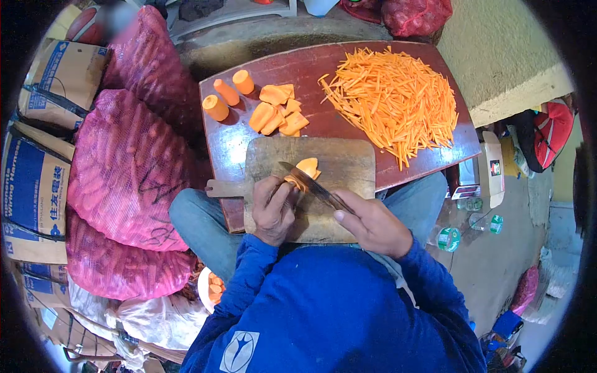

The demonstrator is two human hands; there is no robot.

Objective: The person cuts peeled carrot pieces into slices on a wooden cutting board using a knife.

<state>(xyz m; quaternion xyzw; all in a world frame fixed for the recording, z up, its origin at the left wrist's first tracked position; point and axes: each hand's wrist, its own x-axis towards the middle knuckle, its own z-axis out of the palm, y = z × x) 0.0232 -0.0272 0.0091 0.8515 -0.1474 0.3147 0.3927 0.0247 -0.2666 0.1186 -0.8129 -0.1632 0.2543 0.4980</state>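
My right hand (375, 226) is wrapped round the handle of a knife (317, 189), whose dark blade slants up and left over the carrot slices. Curled fingers of my left hand (273, 208) press carrot slices (308, 166) against the wooden cutting board (339, 152), close beside the blade. The blade hides part of the slices. Behind the board, on the red-brown table (305, 71), lie flat carrot slabs (278, 115) and three peeled carrot chunks (227, 92). A large heap of carrot sticks (395, 102) spreads over the table's right side.
Pink mesh sacks (127, 171) of carrots are stacked left of the table, against cardboard boxes (34, 193). A white container (204, 289) with carrot pieces stands low by my left leg. Plastic bottles (449, 239) lie on the floor to the right. A concrete ledge (504, 56) borders the far right.
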